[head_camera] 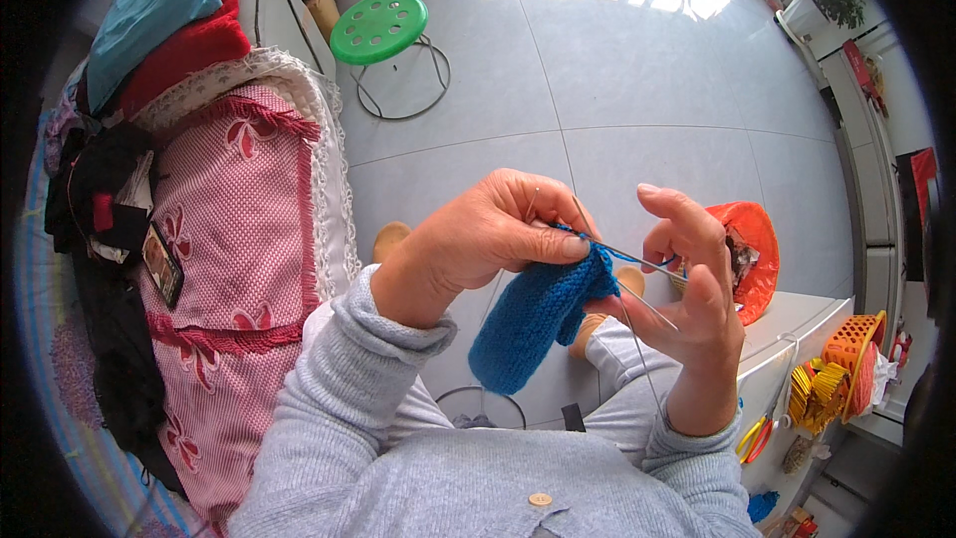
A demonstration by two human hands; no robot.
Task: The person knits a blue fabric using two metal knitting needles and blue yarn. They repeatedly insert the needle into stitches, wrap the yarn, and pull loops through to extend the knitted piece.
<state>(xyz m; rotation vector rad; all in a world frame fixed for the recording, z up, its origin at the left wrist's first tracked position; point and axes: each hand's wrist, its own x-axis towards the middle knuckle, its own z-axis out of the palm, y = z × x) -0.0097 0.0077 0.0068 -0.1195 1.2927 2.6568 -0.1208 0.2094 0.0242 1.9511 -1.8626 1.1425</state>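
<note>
A blue knitted piece, tube-like and closed at its lower end, hangs from several thin metal knitting needles. My left hand pinches its top edge and the needles between thumb and fingers. At the right, my right hand has its index finger raised and its other fingers spread or curled, with blue yarn running to it. Its lower fingers touch the needles near the knitting's right edge; how firmly they hold them is partly hidden.
A pink patterned sofa cover lies at left, with a phone and dark clothing on it. A green stool stands ahead. On the right are a red-orange bag, a white cabinet, scissors and an orange basket.
</note>
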